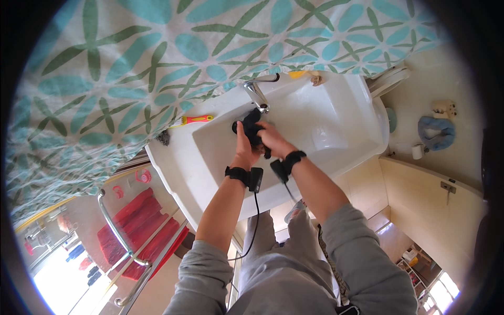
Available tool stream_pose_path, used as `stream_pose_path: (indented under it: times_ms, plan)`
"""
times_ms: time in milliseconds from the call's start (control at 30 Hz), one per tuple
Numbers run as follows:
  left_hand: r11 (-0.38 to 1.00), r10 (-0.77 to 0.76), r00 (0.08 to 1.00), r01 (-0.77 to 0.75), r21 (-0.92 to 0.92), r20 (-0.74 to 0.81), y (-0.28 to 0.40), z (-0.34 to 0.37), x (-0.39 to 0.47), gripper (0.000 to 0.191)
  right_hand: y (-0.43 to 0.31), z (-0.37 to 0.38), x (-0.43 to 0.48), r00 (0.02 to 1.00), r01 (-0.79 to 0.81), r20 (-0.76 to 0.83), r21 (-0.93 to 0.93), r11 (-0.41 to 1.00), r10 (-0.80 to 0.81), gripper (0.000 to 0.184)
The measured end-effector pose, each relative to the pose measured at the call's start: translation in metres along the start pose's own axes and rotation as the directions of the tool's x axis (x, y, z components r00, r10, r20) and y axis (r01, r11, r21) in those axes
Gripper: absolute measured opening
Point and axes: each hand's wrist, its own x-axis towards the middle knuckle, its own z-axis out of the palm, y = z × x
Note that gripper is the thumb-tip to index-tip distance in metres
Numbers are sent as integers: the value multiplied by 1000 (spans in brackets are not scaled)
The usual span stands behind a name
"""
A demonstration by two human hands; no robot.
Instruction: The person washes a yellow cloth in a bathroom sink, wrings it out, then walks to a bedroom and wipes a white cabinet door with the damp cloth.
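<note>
A bunched black cloth (251,123), perhaps a sock, is held between my two hands over the left end of a white sink basin (283,122). My left hand (246,146) grips it from the left and below, thumb along its side. From the right, my right hand (273,138) has its fingers closed on the same cloth. Just above, the chrome faucet (258,97) points its spout down at the cloth's upper end. Whether water runs cannot be made out. Both wrists carry black straps with small boxes and cables.
A brush with a pink and yellow handle (197,119) lies on the sink's left ledge, near a grey scouring pad (162,138). A patterned curtain (177,51) hangs along the far side. At left are metal rails (118,232) and a red towel (132,232); a wooden door (429,201) stands at right.
</note>
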Motion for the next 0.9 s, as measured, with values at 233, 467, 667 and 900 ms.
stream_pose_path:
  times_ms: [233,467,667,900]
  plan:
    - [964,193,981,-190,187,4,22,-39,28,52,4,26,-65,991,15,131,-46,999,-9,17]
    - [804,299,951,-295,516,77,3,-47,13,35,18,26,40,856,266,-215,-598,756,-471,53]
    - [890,214,974,-160,427,-80,16,-46,-25,60,-4,-59,49,628,145,-46,-974,175,-777,25]
    - [848,201,955,-59,527,-216,8,-22,-29,90,-4,-96,5,868,309,347,-938,-159,-356,39]
